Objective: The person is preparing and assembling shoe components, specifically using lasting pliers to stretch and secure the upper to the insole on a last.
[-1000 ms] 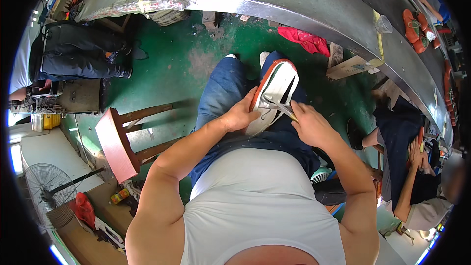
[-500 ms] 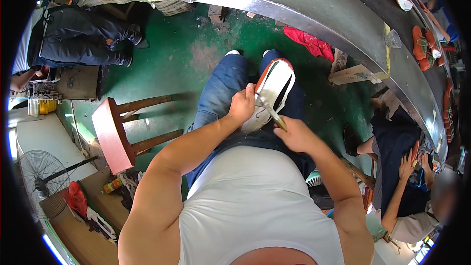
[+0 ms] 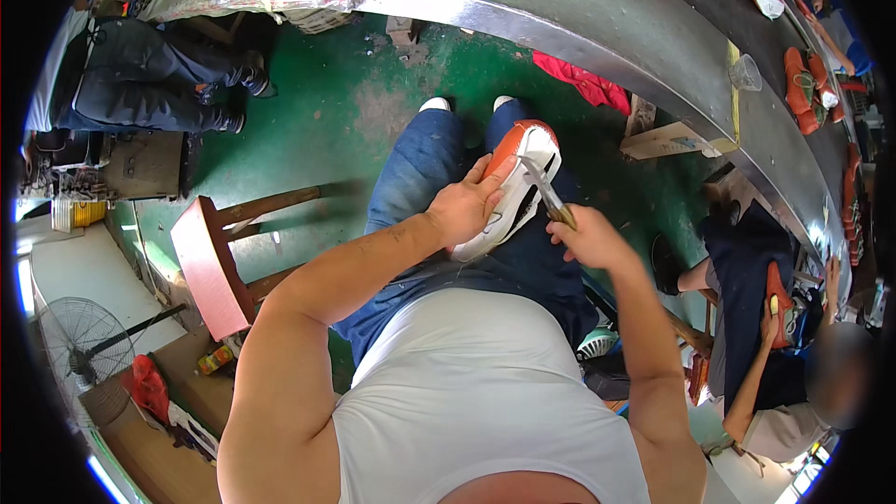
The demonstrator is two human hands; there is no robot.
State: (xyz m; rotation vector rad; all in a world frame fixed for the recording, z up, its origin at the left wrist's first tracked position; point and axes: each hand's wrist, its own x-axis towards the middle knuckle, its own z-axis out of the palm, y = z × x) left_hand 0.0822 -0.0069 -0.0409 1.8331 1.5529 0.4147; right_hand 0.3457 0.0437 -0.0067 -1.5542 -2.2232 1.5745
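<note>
Across my lap lies an orange shoe [image 3: 511,147] with its white underside facing up and a dark slit along it. My left hand [image 3: 467,210] grips it from the left side, its fingers reaching over the edge onto the white bottom. In my right hand [image 3: 594,237] is a hand tool [image 3: 546,190] with a curved metal head and a yellowish handle; its exact kind is hard to make out. The metal tip meets or hovers just over the upper part of the white bottom, close to my left fingertips.
A long metal-edged bench [image 3: 523,26] curves across the front and right, bearing orange shoes [image 3: 799,91]. At left stand a red-topped stool [image 3: 207,266] and a fan [image 3: 84,345]. Another person [image 3: 761,336] sits at right with an orange shoe; dark-trousered legs [image 3: 140,79] show at far left.
My left hand has slid further up along the shoe. The tool's head has moved up toward the far end. At right, the co-worker's orange shoe has come into fuller view.
</note>
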